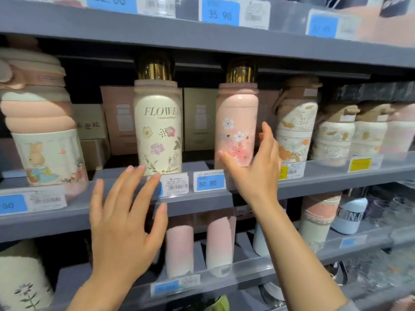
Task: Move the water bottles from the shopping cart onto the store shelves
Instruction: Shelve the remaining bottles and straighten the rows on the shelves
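Head view shows me both hands raised before the grey metal middle shelf [202, 199], and neither holds anything. My left hand [125, 223] sits at about 7 o'clock in the picture, fingers spread and straight, its fingertips overlapping the shelf's front lip just below the cream flask printed with flowers and the word FLOWER, capped in gold [158, 129]. My right hand [253, 169] is near the centre, released and flat, palm turned toward the pink flask with cherry blossoms and a gold cap [237, 124]; whether its fingers touch the flask I cannot tell.

Both flasks stand upright at the front edge of the shelf, labels facing out, above the blue price tag reading 50.50 [210, 182]. I judge they sit there so shoppers can read them, with the pink and beige cardboard boxes [119, 120] stacked behind as stock. At 9 o'clock stands a ribbed peach bottle with a rabbit sleeve [45, 135]; at 3 o'clock, a row of cream bottles with tan lids [332, 135].

My open hands suggest steadying or squaring up the pink flask, not carrying it. The shopping cart is out of view, so I cannot say how many bottles remain.
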`<state>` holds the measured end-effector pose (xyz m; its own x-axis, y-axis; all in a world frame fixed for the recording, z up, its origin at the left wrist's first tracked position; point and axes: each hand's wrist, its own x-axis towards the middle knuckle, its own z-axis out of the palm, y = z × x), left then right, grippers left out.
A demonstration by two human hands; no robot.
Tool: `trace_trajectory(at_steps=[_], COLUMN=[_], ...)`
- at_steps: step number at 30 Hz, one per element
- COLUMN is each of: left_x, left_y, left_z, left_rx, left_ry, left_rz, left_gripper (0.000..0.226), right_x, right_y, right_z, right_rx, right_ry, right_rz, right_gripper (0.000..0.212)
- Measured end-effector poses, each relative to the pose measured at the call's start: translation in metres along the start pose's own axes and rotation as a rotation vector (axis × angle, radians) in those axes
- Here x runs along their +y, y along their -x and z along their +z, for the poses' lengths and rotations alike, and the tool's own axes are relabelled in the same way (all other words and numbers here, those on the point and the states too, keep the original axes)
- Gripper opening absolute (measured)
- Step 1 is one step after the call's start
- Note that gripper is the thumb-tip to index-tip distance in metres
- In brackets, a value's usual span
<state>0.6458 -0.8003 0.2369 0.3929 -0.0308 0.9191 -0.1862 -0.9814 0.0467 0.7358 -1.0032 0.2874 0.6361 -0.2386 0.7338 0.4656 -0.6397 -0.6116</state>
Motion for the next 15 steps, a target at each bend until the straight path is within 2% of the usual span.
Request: trace_trajectory(at_steps=[4,7,11,15], left_x=[0.061,0.112,0.161,0.163], left_y=[-0.013,-0.023,-0.032,-0.034], left_z=[0.025,0.057,0.104,0.127], left_rx=[0.024,0.059,0.063,0.099], left_ry=[0.074,0.108,0.046,-0.169], left_rz=[0.048,0.067,0.081,0.117], left_gripper=[0.040,0.039,0.044,0.047], right_x=[0.037,0.076,0.120,0.126], right_y=[-0.025,-0.055,-0.080,-0.104], right_z=[-0.040,-0.075,-0.095,-0.094], right_rx=[0.148,0.152,-0.083,-0.307], right_ry=[-0.200,-0.208,-0.052,0.026], right_rz=[-0.151,-0.152,-0.066,-0.094], right_gripper=[0.071,0.069,0.088,0.107])
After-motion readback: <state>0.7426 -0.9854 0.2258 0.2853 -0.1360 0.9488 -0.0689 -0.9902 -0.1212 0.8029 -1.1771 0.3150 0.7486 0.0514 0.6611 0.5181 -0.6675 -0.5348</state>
